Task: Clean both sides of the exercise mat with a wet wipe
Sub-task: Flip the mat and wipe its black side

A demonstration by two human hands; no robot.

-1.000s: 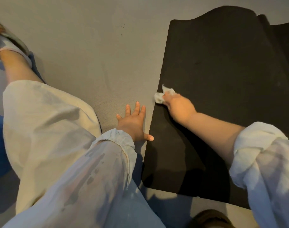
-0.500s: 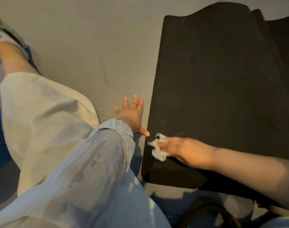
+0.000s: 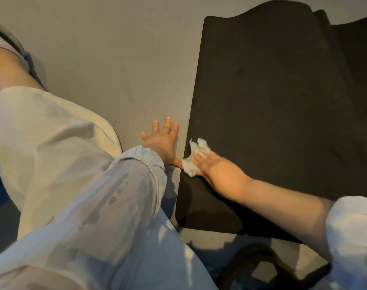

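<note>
Grey carpeted floor [image 3: 115,65] underfoot, dimly lit, with a black exercise mat [image 3: 283,101] spread flat across the right half, its far end bumped up in a wave and a second dark layer or fold showing at the top right corner. Left hand [image 3: 162,141] planted flat on the carpet just beside the mat's near long edge, fingers straight and spread, thumb reaching toward the mat, apparently bracing body weight. Right hand [image 3: 214,166] low on the mat close to that same edge, fingers curled round a crumpled white wet wipe [image 3: 194,159], pressing it against the dark surface right at the border, almost touching the left thumb. Pale trouser leg [image 3: 48,143] folded to the left, light blue sleeve [image 3: 120,185] over the left forearm, white sleeve [image 3: 354,231] pushed up on the right arm. Judged from the layout: wiping of the upward face in hand, working along the near-left strip; no way to tell from the surface how much of it is already done, since no wet sheen shows in this light. Underside apparently not yet reached, as the mat lies flat. Next move likely calls for steady downward pressure and strokes carried across or along the mat without dragging the edge, then covering the far rippled end, and eventually lifting or flipping the mat for the other side, probably needing both hands. Possible snag: wipe bunched small, so limited contact per pass.
</note>
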